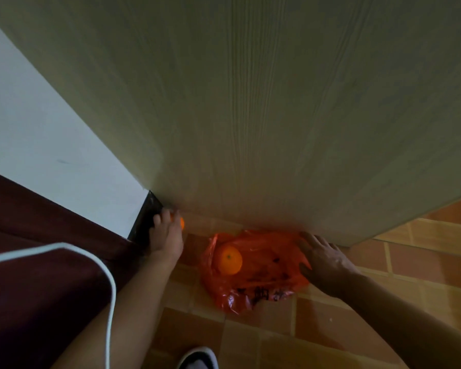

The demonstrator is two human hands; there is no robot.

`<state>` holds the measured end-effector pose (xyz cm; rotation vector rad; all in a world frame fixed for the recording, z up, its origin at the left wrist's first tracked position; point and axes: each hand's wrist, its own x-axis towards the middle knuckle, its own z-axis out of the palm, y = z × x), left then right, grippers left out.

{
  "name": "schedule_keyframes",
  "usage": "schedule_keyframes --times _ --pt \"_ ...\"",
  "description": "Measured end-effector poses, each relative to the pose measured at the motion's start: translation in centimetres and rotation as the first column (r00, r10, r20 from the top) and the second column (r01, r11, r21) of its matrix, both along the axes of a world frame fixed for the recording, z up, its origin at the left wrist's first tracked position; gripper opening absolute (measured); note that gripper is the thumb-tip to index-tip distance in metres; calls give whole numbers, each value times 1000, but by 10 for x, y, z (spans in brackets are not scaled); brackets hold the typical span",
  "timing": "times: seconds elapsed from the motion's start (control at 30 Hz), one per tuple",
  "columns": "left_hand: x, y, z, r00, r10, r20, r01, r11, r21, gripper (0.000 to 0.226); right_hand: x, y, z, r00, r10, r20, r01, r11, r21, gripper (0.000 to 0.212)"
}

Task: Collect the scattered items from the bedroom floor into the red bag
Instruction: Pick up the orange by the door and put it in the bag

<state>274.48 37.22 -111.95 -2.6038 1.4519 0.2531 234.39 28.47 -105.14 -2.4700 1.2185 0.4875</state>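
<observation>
View from above, looking down at a tiled floor point(370, 302) of orange-brown squares beside a tall pale wood-grain panel point(250, 102), which looks like the side of a cabinet or a door. A red bag point(261, 278) of thin plastic with dark printed characters lies crumpled on the tiles at the foot of the panel. One orange point(228, 259) sits in the bag, near its left side. The left hand point(165, 235) reaches into the corner where the panel meets a white wall point(37, 142), its fingers curled around a second orange point(181, 222) on the floor. The right hand point(325, 259) has its fingers spread and fairly straight, resting on the bag's right edge. A dark maroon cloth point(37, 288) with white piping fills the lower left. The toe of a black-and-white shoe point(197, 359) shows at the bottom edge.
</observation>
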Motion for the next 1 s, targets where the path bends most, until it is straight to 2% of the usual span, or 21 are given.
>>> schedule_keyframes --times 0.13,0.27,0.4,0.5,0.6,0.7,0.77,0.83,0.93,1.0 --pt "1 14 -2 992 98 -83 -97 995 15 75 -8 -3 -4 1000 -29 -7 29 999 17 65" --pt "-18 16 12 972 130 -196 -152 983 -102 83 -8 -5 -2 997 -76 15 76 997 18 71" --pt "-81 5 41 920 -64 -386 -99 916 -389 88 -2 -6 3 992 -122 -16 122 992 -15 66" --pt "-125 6 50 856 -258 -447 12 876 -483 87 4 -8 4 984 -168 -60 167 986 -19 63" --pt "-156 11 49 811 -413 -414 242 881 -405 87 9 -7 8 978 -182 -104 181 983 -24 53" --pt "-178 16 45 774 -513 -371 441 857 -265 85 7 -8 8 955 -277 -108 279 960 7 59" --pt "-186 17 40 769 -513 -382 485 857 -175 86 3 -8 8 941 -321 -106 327 944 47 57" --pt "-190 20 41 778 -517 -357 504 853 -136 90 -1 -7 8 938 -326 -117 336 938 82 45" --pt "-189 20 44 804 -485 -343 435 874 -217 77 -5 -5 6 922 -372 -109 383 918 107 34" --pt "-181 18 50 853 -435 -289 356 889 -289 66 -5 -6 8 927 -353 -127 366 925 102 28"
